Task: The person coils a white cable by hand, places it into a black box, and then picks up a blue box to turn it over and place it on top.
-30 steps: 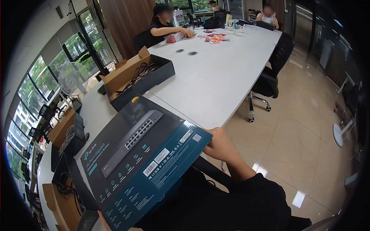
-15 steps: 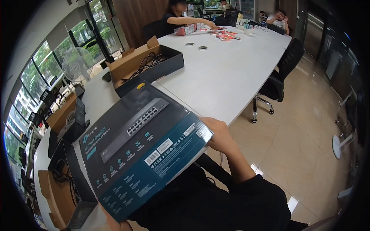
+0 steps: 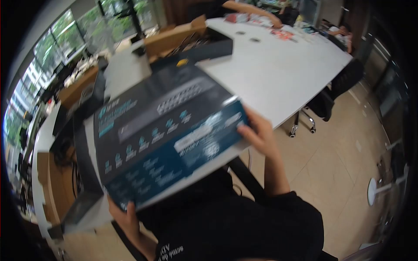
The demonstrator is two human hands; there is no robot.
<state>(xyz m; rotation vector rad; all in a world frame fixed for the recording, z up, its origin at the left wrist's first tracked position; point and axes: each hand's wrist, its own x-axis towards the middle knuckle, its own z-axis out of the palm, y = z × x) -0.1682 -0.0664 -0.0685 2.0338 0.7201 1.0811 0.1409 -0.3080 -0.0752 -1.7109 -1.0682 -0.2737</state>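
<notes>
A black and teal TP-Link network switch box (image 3: 167,124) is held between my two hands, above the near edge of the white table. My right hand (image 3: 259,130) grips its right end, thumb on the teal side. At the lower left corner my left hand (image 3: 126,219) holds the box, with the thumb showing on the front and the other fingers hidden. The box looks closed and sits tilted. Motion blurs its print.
An open carton (image 3: 191,48) with black cables stands behind the box. More open cartons (image 3: 65,182) with cables lie at left. Across the white table (image 3: 278,78), a person's arm (image 3: 254,9) reaches over red packets (image 3: 283,35). A black chair (image 3: 344,87) stands at right.
The box has tipped so that its teal side faces me more. My left hand has come further into view, and my right thumb now shows on the side. The view has shifted.
</notes>
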